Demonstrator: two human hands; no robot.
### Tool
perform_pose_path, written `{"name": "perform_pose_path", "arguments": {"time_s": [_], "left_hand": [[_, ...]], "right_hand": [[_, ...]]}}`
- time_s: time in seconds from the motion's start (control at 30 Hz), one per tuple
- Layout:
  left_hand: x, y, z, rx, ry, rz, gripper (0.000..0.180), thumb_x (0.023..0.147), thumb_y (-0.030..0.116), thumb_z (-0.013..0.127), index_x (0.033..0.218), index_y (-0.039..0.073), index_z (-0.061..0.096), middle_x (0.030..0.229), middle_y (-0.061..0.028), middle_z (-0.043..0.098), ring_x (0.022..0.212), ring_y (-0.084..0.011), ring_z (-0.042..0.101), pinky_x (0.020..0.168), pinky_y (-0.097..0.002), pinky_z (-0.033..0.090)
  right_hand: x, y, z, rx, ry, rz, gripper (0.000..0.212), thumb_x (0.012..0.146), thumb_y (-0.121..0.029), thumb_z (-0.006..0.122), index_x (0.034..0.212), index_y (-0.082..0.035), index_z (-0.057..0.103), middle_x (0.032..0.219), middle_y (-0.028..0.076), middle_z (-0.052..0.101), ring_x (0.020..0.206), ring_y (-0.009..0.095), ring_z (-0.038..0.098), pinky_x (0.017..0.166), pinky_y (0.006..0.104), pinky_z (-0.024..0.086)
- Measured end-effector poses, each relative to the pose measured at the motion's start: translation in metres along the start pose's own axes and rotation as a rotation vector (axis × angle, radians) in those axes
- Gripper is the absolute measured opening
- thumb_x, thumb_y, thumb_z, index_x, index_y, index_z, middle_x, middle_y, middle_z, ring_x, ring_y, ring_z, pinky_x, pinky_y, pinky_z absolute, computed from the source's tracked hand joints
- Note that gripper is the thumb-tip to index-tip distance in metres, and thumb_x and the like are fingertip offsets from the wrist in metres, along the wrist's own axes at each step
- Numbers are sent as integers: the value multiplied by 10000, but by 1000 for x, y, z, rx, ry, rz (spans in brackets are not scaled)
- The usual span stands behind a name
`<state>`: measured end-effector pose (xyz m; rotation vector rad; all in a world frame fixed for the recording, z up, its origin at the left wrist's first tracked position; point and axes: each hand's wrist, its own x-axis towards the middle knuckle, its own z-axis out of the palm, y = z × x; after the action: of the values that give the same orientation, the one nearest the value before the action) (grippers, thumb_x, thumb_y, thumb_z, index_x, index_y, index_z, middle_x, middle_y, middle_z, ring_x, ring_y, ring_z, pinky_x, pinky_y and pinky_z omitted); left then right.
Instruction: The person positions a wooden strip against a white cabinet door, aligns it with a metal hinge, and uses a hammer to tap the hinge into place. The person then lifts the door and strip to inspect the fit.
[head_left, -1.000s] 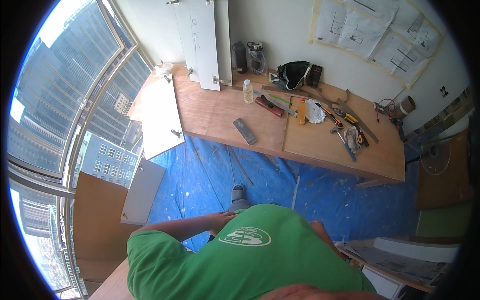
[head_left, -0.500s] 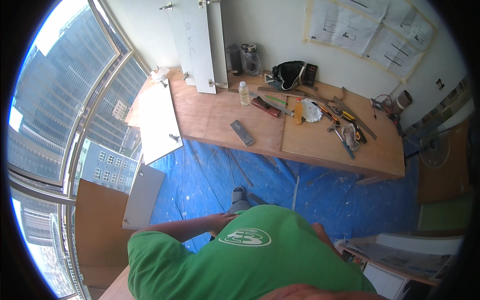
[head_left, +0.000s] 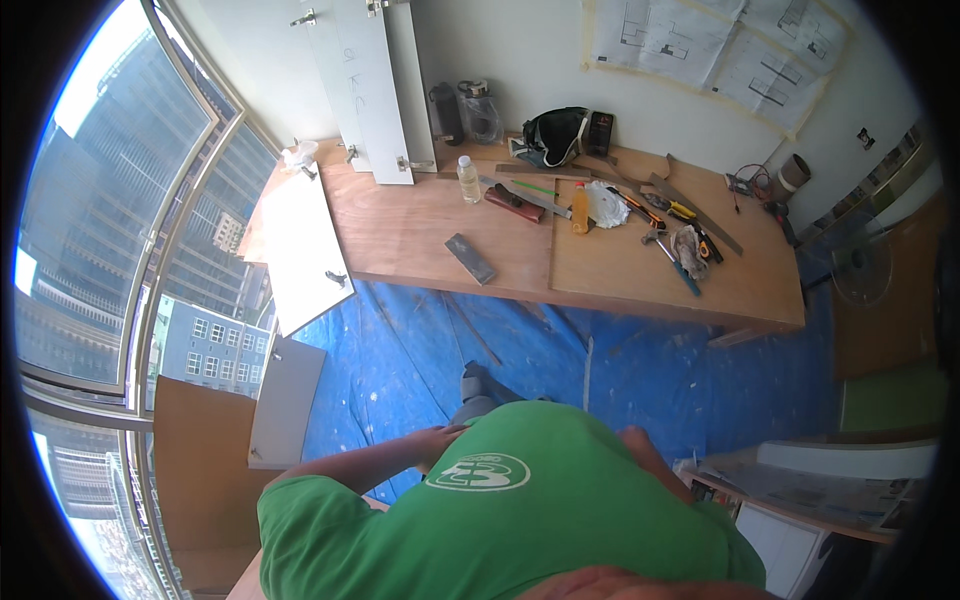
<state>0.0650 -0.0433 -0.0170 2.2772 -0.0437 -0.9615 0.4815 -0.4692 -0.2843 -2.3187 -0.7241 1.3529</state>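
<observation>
The green T-shirt point(head_left: 540, 500) fills the lower middle, the left hand point(head_left: 440, 440) at its front edge, the right hand point(head_left: 634, 442) mostly hidden; neither grip can be told. Beyond blue floor sheeting point(head_left: 650, 385), a counter point(head_left: 385, 225) carries a hammer point(head_left: 679, 267).

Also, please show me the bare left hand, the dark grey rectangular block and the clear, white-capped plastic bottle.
Bare left hand point(head_left: 438, 441): head view, back of hand.
Dark grey rectangular block point(head_left: 470, 259): head view, top face.
Clear, white-capped plastic bottle point(head_left: 469, 185): head view, body.
</observation>
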Motion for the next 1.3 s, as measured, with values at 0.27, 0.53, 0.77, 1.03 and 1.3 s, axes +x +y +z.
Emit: {"name": "perform_pose_path", "arguments": {"time_s": [0.27, 0.53, 0.77, 1.03, 1.3], "left_hand": [[13, -29, 35, 149, 46, 57, 1213, 748, 416, 853, 1668, 31, 162, 1699, -270, 193, 1570, -400, 284, 1258, -490, 326], [-3, -12, 20, 45, 12, -7, 1169, 760, 400, 845, 1672, 70, 192, 1712, -240, 192, 1573, -398, 277, 1258, -494, 327], [4, -25, 7, -45, 45, -36, 1173, 748, 400, 855, 1669, 78, 203, 1709, -234, 204, 1566, -402, 291, 1255, -496, 332], [14, -44, -4, -55, 16, -79, 1187, 731, 403, 868, 1667, 85, 210, 1705, -231, 216, 1558, -406, 306, 1252, -498, 337], [18, -49, -11, -51, -12, -88, 1201, 714, 406, 881, 1665, 92, 217, 1702, -228, 228, 1551, -411, 321, 1249, -499, 341]], "right_hand": [[14, -8, 12, 390, 47, 276, 250, 970, -262, 714, 1043, -34, 642, 851, 138, 688, 691, 255, 674, 568, 427, 569], [-34, -75, -3, 431, 54, 324, 261, 946, -277, 720, 1053, -47, 658, 843, 115, 680, 680, 240, 662, 572, 420, 554], [-29, -73, -6, 495, 38, 359, 213, 975, -216, 713, 1019, -18, 650, 738, 81, 616, 619, 242, 637, 461, 410, 480], [-32, -84, -10, 540, 145, 430, 327, 965, -363, 730, 1003, -40, 706, 811, 99, 691, 633, 233, 649, 564, 400, 531], [-42, -83, -12, 493, 92, 428, 345, 968, -284, 706, 1087, 40, 681, 936, 215, 683, 799, 343, 717, 606, 500, 658]]}}
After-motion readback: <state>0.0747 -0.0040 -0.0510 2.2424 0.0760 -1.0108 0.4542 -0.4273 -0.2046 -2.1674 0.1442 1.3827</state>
